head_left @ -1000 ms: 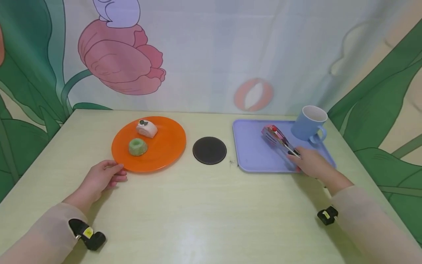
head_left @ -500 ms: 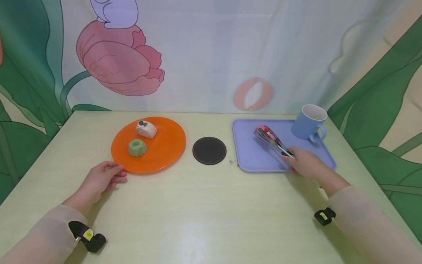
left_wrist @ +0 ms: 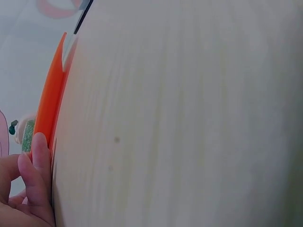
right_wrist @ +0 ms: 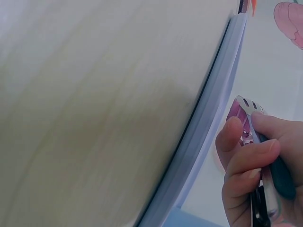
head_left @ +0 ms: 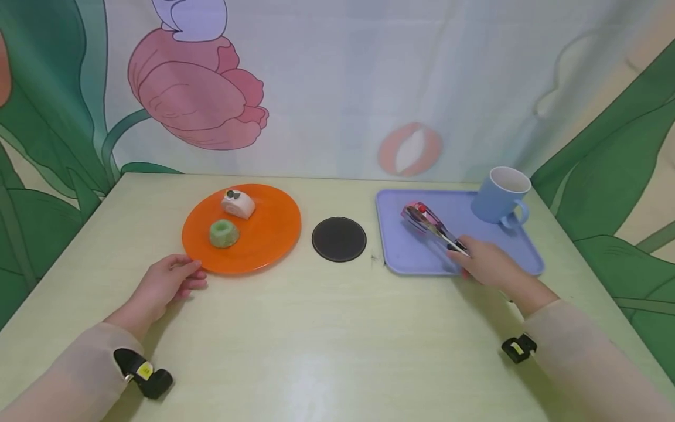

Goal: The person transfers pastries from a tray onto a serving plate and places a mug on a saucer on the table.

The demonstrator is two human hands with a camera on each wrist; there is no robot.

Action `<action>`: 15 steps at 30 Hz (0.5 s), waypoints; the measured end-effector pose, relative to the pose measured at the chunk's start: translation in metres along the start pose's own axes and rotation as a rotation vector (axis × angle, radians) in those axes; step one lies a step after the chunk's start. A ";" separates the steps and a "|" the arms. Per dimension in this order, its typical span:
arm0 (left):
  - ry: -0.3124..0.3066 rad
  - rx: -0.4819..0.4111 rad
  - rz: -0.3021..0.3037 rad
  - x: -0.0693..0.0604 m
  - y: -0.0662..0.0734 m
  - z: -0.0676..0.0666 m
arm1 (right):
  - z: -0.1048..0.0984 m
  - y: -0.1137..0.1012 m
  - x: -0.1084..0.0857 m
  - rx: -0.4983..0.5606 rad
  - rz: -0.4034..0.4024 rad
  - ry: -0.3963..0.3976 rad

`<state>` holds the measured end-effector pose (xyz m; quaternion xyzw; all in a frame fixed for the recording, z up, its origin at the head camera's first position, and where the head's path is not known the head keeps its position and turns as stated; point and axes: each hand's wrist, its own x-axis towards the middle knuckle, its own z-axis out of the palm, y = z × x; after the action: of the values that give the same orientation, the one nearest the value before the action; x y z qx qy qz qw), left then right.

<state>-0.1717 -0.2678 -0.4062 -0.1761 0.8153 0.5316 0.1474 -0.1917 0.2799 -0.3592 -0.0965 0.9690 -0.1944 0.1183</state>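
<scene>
My left hand pinches the near-left rim of an orange plate. On the plate lie a white roll cake with a dark topping and a green ring-shaped cake. My right hand grips metal tongs with dark handles. Between the tongs' slotted ends is a small pink cake with a red topping, partly hidden by the metal. Tongs and cake are above a lavender tray, which the right wrist view shows edge-on.
A blue mug stands on the tray's far right corner. Between plate and tray lies a round black coaster. A printed curtain hangs behind the pale table.
My right hand has moved left over the tray, carrying the tongs and the pink cake. The left hand keeps its hold on the plate. The view has shifted slightly.
</scene>
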 end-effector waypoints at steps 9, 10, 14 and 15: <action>0.009 0.007 -0.005 0.000 0.001 0.000 | 0.003 -0.003 0.001 0.012 0.004 -0.022; 0.011 0.007 -0.007 0.000 0.001 0.001 | 0.004 -0.004 0.001 0.015 0.000 -0.022; 0.011 0.000 0.003 -0.003 0.001 0.001 | 0.004 -0.008 0.002 0.021 -0.010 -0.018; 0.010 -0.003 0.006 -0.003 0.001 0.001 | 0.005 -0.009 0.002 0.021 -0.009 -0.021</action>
<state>-0.1692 -0.2666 -0.4045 -0.1763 0.8158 0.5323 0.1415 -0.1916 0.2697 -0.3602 -0.1019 0.9650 -0.2043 0.1288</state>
